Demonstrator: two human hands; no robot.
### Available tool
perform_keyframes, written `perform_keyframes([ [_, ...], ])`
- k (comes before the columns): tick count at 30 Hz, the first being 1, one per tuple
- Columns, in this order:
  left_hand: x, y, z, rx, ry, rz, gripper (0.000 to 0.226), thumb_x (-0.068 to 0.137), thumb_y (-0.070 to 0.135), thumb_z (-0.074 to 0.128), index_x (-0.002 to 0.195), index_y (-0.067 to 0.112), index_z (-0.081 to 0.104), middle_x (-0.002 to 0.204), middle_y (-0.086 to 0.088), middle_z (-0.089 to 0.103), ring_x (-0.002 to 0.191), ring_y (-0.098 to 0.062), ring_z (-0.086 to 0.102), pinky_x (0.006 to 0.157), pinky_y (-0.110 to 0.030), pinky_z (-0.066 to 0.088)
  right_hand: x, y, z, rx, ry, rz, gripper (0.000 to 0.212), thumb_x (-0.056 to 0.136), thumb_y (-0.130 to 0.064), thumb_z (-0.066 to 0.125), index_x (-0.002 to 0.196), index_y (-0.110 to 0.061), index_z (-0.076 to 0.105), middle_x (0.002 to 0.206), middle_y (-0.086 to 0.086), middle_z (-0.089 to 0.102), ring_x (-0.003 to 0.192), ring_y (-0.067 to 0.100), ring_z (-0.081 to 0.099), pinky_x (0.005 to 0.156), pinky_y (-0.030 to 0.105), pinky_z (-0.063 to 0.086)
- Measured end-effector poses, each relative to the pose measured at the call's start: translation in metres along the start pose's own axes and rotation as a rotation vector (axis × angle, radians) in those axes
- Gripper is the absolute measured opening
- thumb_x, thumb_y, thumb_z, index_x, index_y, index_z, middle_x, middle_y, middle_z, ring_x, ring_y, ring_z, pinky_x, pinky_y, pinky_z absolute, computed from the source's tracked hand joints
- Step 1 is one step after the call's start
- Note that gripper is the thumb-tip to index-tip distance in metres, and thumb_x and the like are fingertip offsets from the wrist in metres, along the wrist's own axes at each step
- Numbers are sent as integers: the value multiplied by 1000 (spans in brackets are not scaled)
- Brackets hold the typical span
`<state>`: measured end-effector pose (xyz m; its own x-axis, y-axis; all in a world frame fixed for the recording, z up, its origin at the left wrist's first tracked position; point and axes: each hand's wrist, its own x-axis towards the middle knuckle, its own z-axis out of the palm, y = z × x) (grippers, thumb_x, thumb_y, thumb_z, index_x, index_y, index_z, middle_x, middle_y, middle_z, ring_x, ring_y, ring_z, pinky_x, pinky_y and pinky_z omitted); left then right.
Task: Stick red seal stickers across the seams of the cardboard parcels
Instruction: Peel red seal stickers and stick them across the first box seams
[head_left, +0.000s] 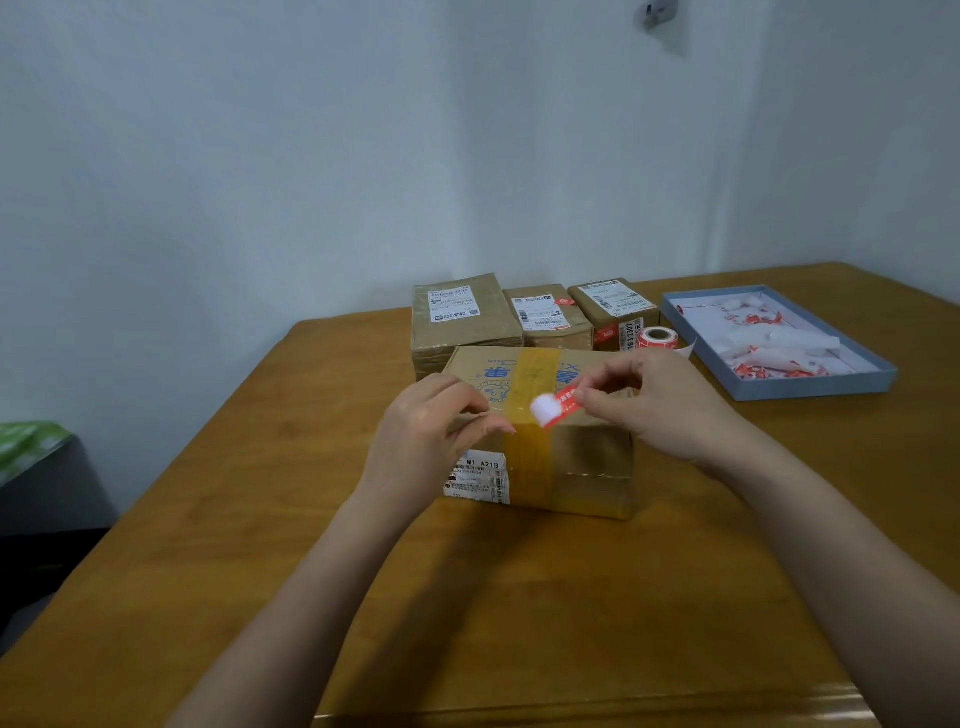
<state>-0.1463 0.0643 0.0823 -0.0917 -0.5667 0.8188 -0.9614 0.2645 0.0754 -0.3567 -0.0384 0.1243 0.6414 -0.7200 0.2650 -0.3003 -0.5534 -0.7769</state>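
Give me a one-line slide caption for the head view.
Right hand pinches a red seal sticker over the taped front parcel; left hand rests on it.

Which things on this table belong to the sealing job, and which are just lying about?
Job: red seal sticker pinched by right hand; left hand; front parcel; three rear parcels; sticker roll.
Lying about: blue tray of peeled backing scraps; green bag.
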Motion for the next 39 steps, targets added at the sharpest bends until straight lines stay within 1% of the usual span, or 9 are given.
perform_keyframes([
  [8, -9, -2, -5, -51, -133, -624, 41, 92, 42, 58, 123, 16, 56, 120, 4, 40, 105, -8, 46, 81, -22, 37, -2, 8, 0, -15, 178, 89, 18, 92, -30, 59, 109, -27, 65, 112, -2, 61, 106, 19, 55, 87, 39, 48],
  [10, -9, 0, -4, -122, -195, -757, 42, 95, 41, 52, 129, 17, 50, 125, 2, 36, 94, -3, 46, 75, -19, 37, -2, 13, 0, -58, 107, 139, 34, 92, -32, 58, 125, -35, 52, 133, 2, 48, 118, 19, 47, 94, 40, 45],
  [13, -11, -1, -1, -262, -301, -875, 43, 97, 34, 52, 136, 20, 46, 132, 1, 38, 96, -4, 49, 80, -21, 43, -5, 16, 4, -58, -25, 189, 59, 92, -28, 59, 140, -42, 30, 144, 4, 36, 100, 15, 51, 79, 26, 47],
  [17, -10, -4, 4, -320, -270, -879, 38, 94, 30, 58, 131, 22, 52, 130, 3, 47, 111, -11, 48, 95, -36, 48, -5, 9, 4, 0, -23, 179, 73, 94, -17, 57, 147, -41, 13, 118, -5, 49, 99, 18, 60, 60, 20, 54],
  [25, 21, -4, -14, -65, -88, -925, 41, 80, 72, 48, 89, 33, 59, 90, 14, 61, 89, -12, 61, 79, -44, 54, 8, -12, -11, 5, 191, 36, 64, 95, -28, 55, 146, -37, 17, 152, -7, 31, 139, 19, 32, 105, 37, 34],
  [30, 35, -6, -16, 43, -224, -1016, 48, 87, 65, 49, 83, 18, 60, 78, 7, 62, 71, -10, 57, 56, -30, 42, 20, -2, 1, -52, 121, 71, 64, 98, -30, 50, 149, -33, 11, 147, -3, 38, 109, 11, 49, 72, 10, 38],
  [32, 37, -12, -14, 82, -279, -1039, 50, 87, 65, 48, 83, 17, 59, 80, 4, 63, 70, -11, 57, 53, -28, 38, 27, 5, 6, -62, 103, 85, 65, 97, -32, 50, 149, -33, 11, 141, 0, 46, 102, 11, 52, 66, 14, 39],
  [36, 39, -22, -9, 109, -284, -1016, 46, 88, 60, 52, 109, 20, 61, 112, 0, 58, 92, -16, 56, 69, -31, 44, 44, 12, 5, -160, 186, 27, 46, 94, -31, 56, 137, -29, 42, 137, 0, 50, 126, 19, 46, 98, 30, 38],
  [39, 45, -16, -11, 181, -238, -902, 41, 89, 44, 61, 122, 19, 55, 124, -3, 46, 114, -23, 48, 83, -29, 38, 49, 11, 0, -218, 289, -88, 20, 91, -26, 61, 111, -23, 66, 124, -1, 55, 119, 13, 47, 98, 26, 36],
])
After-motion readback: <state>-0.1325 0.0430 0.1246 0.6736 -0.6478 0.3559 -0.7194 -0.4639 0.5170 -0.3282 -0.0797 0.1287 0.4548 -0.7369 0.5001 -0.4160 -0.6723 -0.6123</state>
